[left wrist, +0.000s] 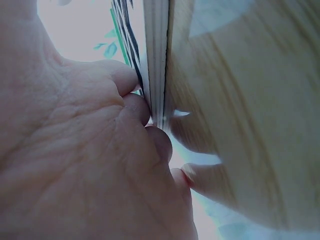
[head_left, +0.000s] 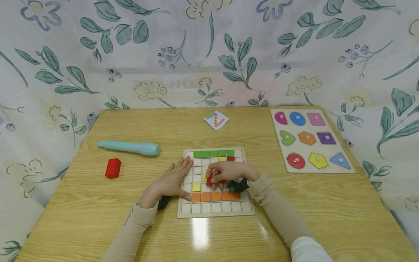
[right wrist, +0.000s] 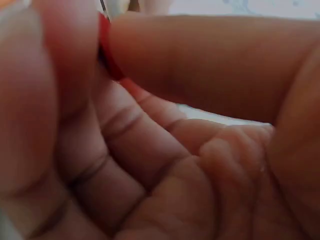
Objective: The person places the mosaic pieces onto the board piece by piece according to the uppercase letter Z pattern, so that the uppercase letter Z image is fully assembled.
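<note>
A wooden grid board (head_left: 216,215) lies at the middle of the table, bearing small square tiles. My left hand (head_left: 168,182) rests with spread fingers on its left edge; in the left wrist view the fingers meet the board's side. Above the middle of the grid, my right hand (head_left: 229,171) pinches a red tile (head_left: 208,181) between thumb and fingers, and the red edge shows in the right wrist view. Green tiles (head_left: 214,154) line the top row and orange tiles (head_left: 215,196) a lower one. Yellow tiles (head_left: 196,187) sit between, with another red tile near the upper right.
Behind the board lies a small pattern card (head_left: 216,120). A shape puzzle (head_left: 286,142) with knobbed pieces is at the back right. To the left are a light-blue pen-shaped object (head_left: 129,146) and a red block (head_left: 113,168). A floral cloth hangs behind the table.
</note>
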A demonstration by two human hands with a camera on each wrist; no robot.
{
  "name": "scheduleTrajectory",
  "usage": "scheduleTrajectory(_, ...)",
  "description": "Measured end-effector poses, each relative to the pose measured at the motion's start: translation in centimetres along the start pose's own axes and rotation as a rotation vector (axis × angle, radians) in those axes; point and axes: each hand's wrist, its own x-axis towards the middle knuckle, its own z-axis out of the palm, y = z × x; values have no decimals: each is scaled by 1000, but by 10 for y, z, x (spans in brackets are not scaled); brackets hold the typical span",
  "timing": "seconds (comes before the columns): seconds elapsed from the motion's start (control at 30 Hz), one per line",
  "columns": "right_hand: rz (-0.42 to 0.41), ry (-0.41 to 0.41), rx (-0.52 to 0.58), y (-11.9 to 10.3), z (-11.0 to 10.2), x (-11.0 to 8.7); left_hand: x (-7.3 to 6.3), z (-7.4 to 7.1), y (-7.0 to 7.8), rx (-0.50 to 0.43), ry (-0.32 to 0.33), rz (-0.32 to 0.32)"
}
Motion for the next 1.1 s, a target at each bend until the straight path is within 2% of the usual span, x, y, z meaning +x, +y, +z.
scheduleTrajectory(0.1,8,-11,-96,-2,8,3,1,0,0,-4,1,-1)
scheduleTrajectory(0.27,4,70,-217,-2,17,9,0,0,0,-6,2,4)
scheduleTrajectory(0.63,25,251,-267,-11,42,14,-4,1,2,1,-1,11)
scheduleTrajectory(0.87,11,332,-386,-18,53,12,-7,2,3,0,-1,8)
scheduleTrajectory(1.0,18,346,-412,-18,56,11,-6,3,4,1,-12,7)
scheduleTrajectory(1.1,-17,309,-348,-15,53,12,-3,2,5,4,-5,7)
